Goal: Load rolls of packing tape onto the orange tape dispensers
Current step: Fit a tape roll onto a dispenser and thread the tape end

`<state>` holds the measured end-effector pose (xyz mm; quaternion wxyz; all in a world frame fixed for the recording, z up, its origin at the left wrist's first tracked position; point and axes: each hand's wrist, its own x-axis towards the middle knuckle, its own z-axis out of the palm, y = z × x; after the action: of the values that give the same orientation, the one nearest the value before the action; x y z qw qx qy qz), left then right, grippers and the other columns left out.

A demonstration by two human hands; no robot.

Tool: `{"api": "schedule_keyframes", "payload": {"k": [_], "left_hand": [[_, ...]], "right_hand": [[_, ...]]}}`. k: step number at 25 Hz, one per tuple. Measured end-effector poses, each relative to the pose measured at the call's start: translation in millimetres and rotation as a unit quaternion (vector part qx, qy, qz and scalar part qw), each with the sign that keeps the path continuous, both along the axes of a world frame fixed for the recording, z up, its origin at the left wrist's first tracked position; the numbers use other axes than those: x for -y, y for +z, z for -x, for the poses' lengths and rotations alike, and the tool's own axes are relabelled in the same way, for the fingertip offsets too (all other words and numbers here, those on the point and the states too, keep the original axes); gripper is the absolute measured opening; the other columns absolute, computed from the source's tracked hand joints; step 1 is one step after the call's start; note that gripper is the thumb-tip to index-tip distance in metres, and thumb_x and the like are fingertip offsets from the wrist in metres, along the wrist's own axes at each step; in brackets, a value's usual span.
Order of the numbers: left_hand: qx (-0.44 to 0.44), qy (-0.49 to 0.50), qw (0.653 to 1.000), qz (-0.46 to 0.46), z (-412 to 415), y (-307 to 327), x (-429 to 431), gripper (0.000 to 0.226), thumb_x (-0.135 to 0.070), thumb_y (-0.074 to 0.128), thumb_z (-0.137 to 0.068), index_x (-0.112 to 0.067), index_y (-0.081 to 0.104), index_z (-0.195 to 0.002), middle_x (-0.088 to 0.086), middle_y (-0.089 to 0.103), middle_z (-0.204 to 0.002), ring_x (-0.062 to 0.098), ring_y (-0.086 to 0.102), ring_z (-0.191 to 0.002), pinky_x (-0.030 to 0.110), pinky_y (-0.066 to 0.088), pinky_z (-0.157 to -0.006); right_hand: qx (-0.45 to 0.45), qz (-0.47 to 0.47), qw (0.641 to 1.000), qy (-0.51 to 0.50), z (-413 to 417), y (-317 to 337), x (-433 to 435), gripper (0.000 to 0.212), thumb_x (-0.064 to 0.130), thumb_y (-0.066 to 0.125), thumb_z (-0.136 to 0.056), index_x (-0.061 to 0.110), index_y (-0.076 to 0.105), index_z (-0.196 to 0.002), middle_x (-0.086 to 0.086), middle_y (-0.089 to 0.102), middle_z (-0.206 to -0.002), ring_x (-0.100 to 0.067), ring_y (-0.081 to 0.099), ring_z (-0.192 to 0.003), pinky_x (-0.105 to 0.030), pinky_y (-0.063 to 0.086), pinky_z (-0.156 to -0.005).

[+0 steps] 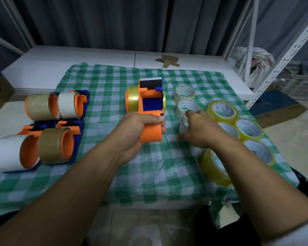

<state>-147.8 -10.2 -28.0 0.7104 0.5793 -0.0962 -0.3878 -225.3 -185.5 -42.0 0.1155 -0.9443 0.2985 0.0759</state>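
Observation:
An orange and blue tape dispenser stands at the middle of the checked cloth with a yellow tape roll on its spool. My left hand grips its orange handle from the left. My right hand reaches over a row of clear tape rolls to the right, and its thumb and fingers curl around the nearest small clear roll, which is mostly hidden. Several yellow rolls lie farther right. At the left lie several loaded dispensers carrying brown and white rolls.
The green checked cloth covers the low white table. A cardboard scrap lies at the back. A white metal rack, a plastic bag and a white crate stand to the right.

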Motion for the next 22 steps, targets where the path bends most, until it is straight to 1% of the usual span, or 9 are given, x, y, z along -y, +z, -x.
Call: {"api": "schedule_keyframes", "payload": {"k": [2,4,5,9,11,14,15,18,22], "left_hand": [[-0.025,0.003,1.000,0.006,8.9,5.8,-1.9,0.003,-0.002,0.067,-0.087,-0.004,0.069,-0.089,0.007,0.070,-0.076,0.017,0.068,-0.064,0.035,0.057,-0.076],[-0.040,0.010,0.999,0.002,15.8,12.5,-3.5,0.003,-0.002,0.067,-0.088,-0.004,0.069,-0.088,0.008,0.070,-0.075,0.018,0.068,-0.063,0.036,0.057,-0.079],[-0.041,0.012,0.999,-0.002,19.4,15.7,-4.7,0.003,-0.002,0.067,-0.089,-0.005,0.069,-0.089,0.008,0.070,-0.075,0.018,0.068,-0.063,0.037,0.056,-0.080],[-0.042,0.009,0.999,-0.016,31.3,24.3,-10.6,0.006,-0.003,0.067,-0.090,-0.002,0.069,-0.096,0.009,0.072,-0.077,0.018,0.070,-0.065,0.036,0.057,-0.081],[-0.047,0.006,0.999,-0.023,36.0,26.0,-14.0,0.010,-0.004,0.067,-0.090,-0.002,0.068,-0.099,0.010,0.072,-0.079,0.019,0.070,-0.066,0.036,0.057,-0.080],[-0.055,0.005,0.998,-0.023,41.8,29.3,-19.9,0.009,-0.003,0.067,-0.090,-0.003,0.067,-0.099,0.010,0.072,-0.079,0.020,0.069,-0.066,0.035,0.057,-0.078],[-0.053,0.007,0.998,-0.023,43.0,30.3,-22.1,0.010,-0.003,0.067,-0.090,-0.003,0.067,-0.100,0.011,0.071,-0.080,0.020,0.069,-0.067,0.036,0.057,-0.078],[-0.044,0.012,0.998,-0.030,45.2,32.5,-30.1,0.012,-0.003,0.067,-0.089,-0.002,0.067,-0.102,0.010,0.071,-0.080,0.020,0.070,-0.068,0.037,0.058,-0.081],[-0.043,0.018,0.998,-0.030,48.0,38.4,-39.1,0.010,-0.002,0.067,-0.090,-0.003,0.067,-0.100,0.010,0.071,-0.079,0.020,0.069,-0.067,0.034,0.059,-0.074]], "right_hand": [[0.002,0.009,1.000,0.010,6.5,4.8,2.0,0.053,0.041,0.075,-0.085,0.016,0.050,-0.125,-0.011,0.050,-0.129,-0.030,0.055,-0.108,-0.036,0.043,-0.076],[-0.016,0.025,0.999,0.013,15.1,10.5,6.4,0.031,0.035,0.072,-0.087,0.016,0.054,-0.103,-0.009,0.060,-0.111,-0.028,0.059,-0.092,-0.033,0.041,-0.066],[-0.037,0.030,0.999,0.013,20.0,14.6,8.5,0.027,0.032,0.073,-0.086,0.016,0.053,-0.096,-0.008,0.062,-0.102,-0.026,0.059,-0.086,-0.033,0.041,-0.064],[-0.116,0.052,0.992,0.003,41.0,25.4,10.1,0.035,0.026,0.081,-0.078,0.016,0.047,-0.076,-0.005,0.059,-0.075,-0.019,0.057,-0.061,-0.028,0.045,-0.053],[-0.133,0.029,0.991,-0.011,49.1,24.3,6.5,0.034,0.027,0.081,-0.078,0.014,0.050,-0.076,-0.006,0.065,-0.065,-0.020,0.064,-0.055,-0.031,0.057,-0.055],[-0.153,0.005,0.988,-0.020,54.8,18.1,0.5,0.035,0.033,0.083,-0.075,0.012,0.055,-0.079,-0.003,0.066,-0.053,-0.021,0.068,-0.052,-0.034,0.060,-0.061],[-0.154,0.005,0.988,-0.020,55.3,16.6,-0.8,0.035,0.034,0.083,-0.075,0.013,0.055,-0.080,-0.002,0.067,-0.053,-0.020,0.069,-0.053,-0.034,0.061,-0.065],[-0.150,0.008,0.988,-0.028,57.5,11.2,-1.9,0.028,0.028,0.077,-0.079,0.016,0.053,-0.088,-0.004,0.070,-0.071,-0.020,0.072,-0.067,-0.038,0.062,-0.075],[-0.128,0.011,0.991,-0.043,59.0,8.0,-0.7,0.027,0.026,0.070,-0.082,0.018,0.048,-0.095,-0.004,0.063,-0.085,-0.022,0.068,-0.078,-0.036,0.059,-0.072]]}}
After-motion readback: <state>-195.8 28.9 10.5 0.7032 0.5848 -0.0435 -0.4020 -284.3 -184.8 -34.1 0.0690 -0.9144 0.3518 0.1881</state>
